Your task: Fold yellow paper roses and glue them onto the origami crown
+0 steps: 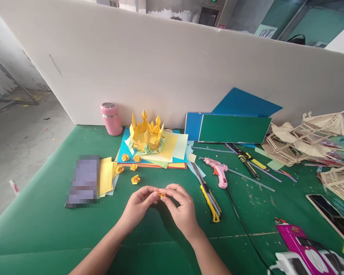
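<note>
Between my two hands, above the green table, is a small yellow folded paper rose. My left hand pinches it from the left with thumb and index finger. From the right, the fingertips of my right hand close on the same rose, covering part of it. Several finished-looking paper roses lie just beyond my left hand. Behind them a yellow paper crown, with pale green folded pieces round its base, stands on a stack of coloured paper.
Right of my hands lie a yellow utility knife and a pink glue gun with a trailing cord. A pink flask, yellow paper squares and a blurred dark item are left. Stick models, a phone and a power strip sit right.
</note>
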Motion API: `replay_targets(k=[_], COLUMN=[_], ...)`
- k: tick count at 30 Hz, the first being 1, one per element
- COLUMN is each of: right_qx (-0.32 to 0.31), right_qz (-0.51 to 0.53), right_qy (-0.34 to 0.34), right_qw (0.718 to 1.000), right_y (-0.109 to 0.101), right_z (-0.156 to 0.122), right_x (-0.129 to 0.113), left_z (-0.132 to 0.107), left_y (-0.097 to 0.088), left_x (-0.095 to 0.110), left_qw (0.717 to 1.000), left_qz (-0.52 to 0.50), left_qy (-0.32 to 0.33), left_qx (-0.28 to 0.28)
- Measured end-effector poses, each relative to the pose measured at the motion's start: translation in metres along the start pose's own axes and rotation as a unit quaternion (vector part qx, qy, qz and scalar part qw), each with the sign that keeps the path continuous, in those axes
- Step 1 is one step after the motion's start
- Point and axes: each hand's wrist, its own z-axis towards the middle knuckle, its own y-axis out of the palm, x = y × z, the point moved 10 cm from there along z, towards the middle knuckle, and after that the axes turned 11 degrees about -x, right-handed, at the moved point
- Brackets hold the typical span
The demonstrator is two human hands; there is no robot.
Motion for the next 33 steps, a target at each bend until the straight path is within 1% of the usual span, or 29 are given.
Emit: replay_targets(k=[2, 3, 4, 5, 6, 7, 8, 10, 12, 13, 15, 17, 20, 23, 24, 26, 28, 30, 32, 33], right_qx=[0.007, 0.01, 0.013, 0.018, 0.025, 0.034, 0.044, 0.072, 0.111, 0.135, 0.183, 0.22, 0.237, 0.232, 0.232, 0.235, 0.234, 0.226, 0.217, 0.213], right_qz=[0.006, 0.014, 0.025, 0.036, 0.045, 0.05, 0.048, 0.034, 0.024, 0.025, 0.033, 0.047, 0.066, 0.079, 0.083, 0.087, 0.086, 0.081, 0.079, 0.078], right_qy=[0.012, 0.021, 0.031, 0.043, 0.056, 0.068, 0.078, 0.092, 0.096, 0.098, 0.101, 0.105, 0.11, 0.117, 0.117, 0.118, 0.116, 0.113, 0.11, 0.109], right_qw=[1.0, 1.0, 0.999, 0.998, 0.997, 0.996, 0.995, 0.993, 0.989, 0.986, 0.977, 0.969, 0.963, 0.963, 0.962, 0.961, 0.962, 0.964, 0.967, 0.968], right_y=[-0.003, -0.004, -0.006, -0.007, -0.009, -0.011, -0.015, -0.024, -0.036, -0.042, -0.055, -0.064, -0.068, -0.066, -0.066, -0.066, -0.065, -0.063, -0.06, -0.06], right_z=[0.0, 0.0, 0.0, -0.001, -0.002, -0.003, -0.004, -0.006, -0.009, -0.01, -0.014, -0.018, -0.02, -0.019, -0.02, -0.021, -0.021, -0.021, -0.02, -0.02], right_x=[0.006, 0.011, 0.016, 0.023, 0.029, 0.035, 0.04, 0.048, 0.05, 0.051, 0.053, 0.054, 0.057, 0.059, 0.059, 0.06, 0.059, 0.057, 0.055, 0.054], left_z=[0.0, -0.001, -0.003, -0.004, -0.003, 0.0, 0.005, 0.016, 0.025, 0.03, 0.038, 0.042, 0.04, 0.029, 0.025, 0.018, 0.017, 0.023, 0.034, 0.04], left_y=[-0.015, -0.026, -0.037, -0.045, -0.052, -0.057, -0.062, -0.066, -0.068, -0.069, -0.071, -0.07, -0.062, -0.045, -0.038, -0.03, -0.017, 0.002, 0.025, 0.038], left_x=[0.017, 0.029, 0.042, 0.052, 0.06, 0.064, 0.065, 0.064, 0.062, 0.06, 0.055, 0.051, 0.049, 0.047, 0.044, 0.041, 0.036, 0.033, 0.032, 0.032], left_qw=[0.996, 0.987, 0.971, 0.951, 0.93, 0.909, 0.889, 0.851, 0.813, 0.799, 0.78, 0.769, 0.764, 0.771, 0.778, 0.799, 0.823, 0.85, 0.878, 0.881], left_qz=[0.07, 0.116, 0.171, 0.231, 0.291, 0.346, 0.397, 0.483, 0.548, 0.57, 0.601, 0.619, 0.627, 0.616, 0.606, 0.574, 0.535, 0.489, 0.431, 0.422], left_qy=[0.046, 0.082, 0.118, 0.143, 0.158, 0.158, 0.149, 0.134, 0.126, 0.119, 0.098, 0.087, 0.098, 0.136, 0.147, 0.156, 0.17, 0.187, 0.208, 0.216], left_qx=[0.042, 0.078, 0.119, 0.145, 0.161, 0.17, 0.174, 0.159, 0.15, 0.149, 0.142, 0.132, 0.117, 0.092, 0.083, 0.094, 0.085, 0.06, 0.018, 0.002])
